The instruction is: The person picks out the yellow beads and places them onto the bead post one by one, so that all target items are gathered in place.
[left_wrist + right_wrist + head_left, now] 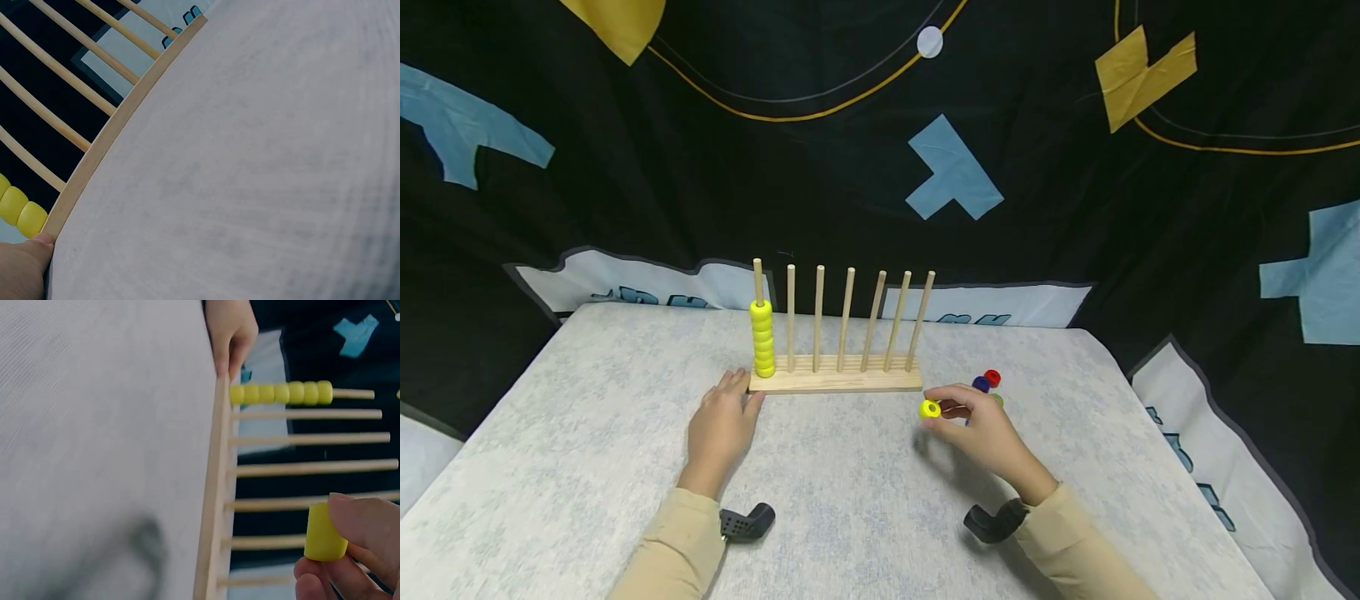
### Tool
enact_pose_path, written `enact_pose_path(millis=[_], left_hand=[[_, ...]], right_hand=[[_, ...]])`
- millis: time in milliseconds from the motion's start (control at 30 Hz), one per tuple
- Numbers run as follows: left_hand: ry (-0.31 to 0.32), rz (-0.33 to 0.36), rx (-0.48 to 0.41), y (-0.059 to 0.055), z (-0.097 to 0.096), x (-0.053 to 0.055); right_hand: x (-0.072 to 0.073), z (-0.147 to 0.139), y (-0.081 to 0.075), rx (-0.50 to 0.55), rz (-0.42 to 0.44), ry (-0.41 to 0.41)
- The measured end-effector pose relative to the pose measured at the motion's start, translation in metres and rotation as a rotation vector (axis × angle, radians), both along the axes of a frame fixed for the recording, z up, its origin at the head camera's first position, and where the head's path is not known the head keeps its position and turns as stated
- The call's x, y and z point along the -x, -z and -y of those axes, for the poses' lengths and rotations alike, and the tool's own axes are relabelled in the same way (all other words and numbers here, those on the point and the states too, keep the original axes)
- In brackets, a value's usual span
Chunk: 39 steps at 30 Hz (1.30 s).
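Observation:
A wooden peg rack (pixel 842 383) with several upright pegs stands toward the back of the table. Its leftmost peg carries a stack of yellow beads (pixel 763 342), and the other pegs are bare. My left hand (pixel 721 425) grips the left end of the rack's base, its thumb (pixel 42 239) at the front edge. In front of the rack's right end, my right hand (pixel 988 437) pinches a yellow bead (pixel 929 408) between thumb and fingers, raised over the table. The right wrist view shows this bead (pixel 324 534) from the side, overlapping the bare pegs.
Beyond my right hand lie a red bead (pixel 992 378), a dark blue bead (pixel 980 384) and a green bead (pixel 998 400), the last partly hidden by the hand. A black cloth (pixel 820 192) with blue and yellow shapes hangs behind the pale table (pixel 850 517).

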<state>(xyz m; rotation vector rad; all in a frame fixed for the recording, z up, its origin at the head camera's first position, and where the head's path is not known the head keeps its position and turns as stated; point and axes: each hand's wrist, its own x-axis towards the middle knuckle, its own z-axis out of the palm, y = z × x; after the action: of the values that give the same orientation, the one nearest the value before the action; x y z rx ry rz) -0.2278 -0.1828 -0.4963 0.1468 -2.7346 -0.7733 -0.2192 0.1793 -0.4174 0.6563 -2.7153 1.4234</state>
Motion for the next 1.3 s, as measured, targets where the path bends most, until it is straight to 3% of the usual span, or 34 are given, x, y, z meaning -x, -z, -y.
enact_pose_path(millis=[567, 1000, 1300], left_hand=[[0.002, -0.018, -0.004, -0.001, 0.000, -0.001], [0.001, -0.008, -0.005, 0.001, 0.000, 0.000], [-0.002, -0.019, 0.002, 0.001, 0.000, 0.000]], right_hand=[[0.013, 0.070, -0.027, 0.049, -0.044, -0.108], [0.047, 0.088, -0.068, 0.034, -0.156, -0.052], [0.073, 0.100, -0.097, 0.105, -0.238, -0.057]])
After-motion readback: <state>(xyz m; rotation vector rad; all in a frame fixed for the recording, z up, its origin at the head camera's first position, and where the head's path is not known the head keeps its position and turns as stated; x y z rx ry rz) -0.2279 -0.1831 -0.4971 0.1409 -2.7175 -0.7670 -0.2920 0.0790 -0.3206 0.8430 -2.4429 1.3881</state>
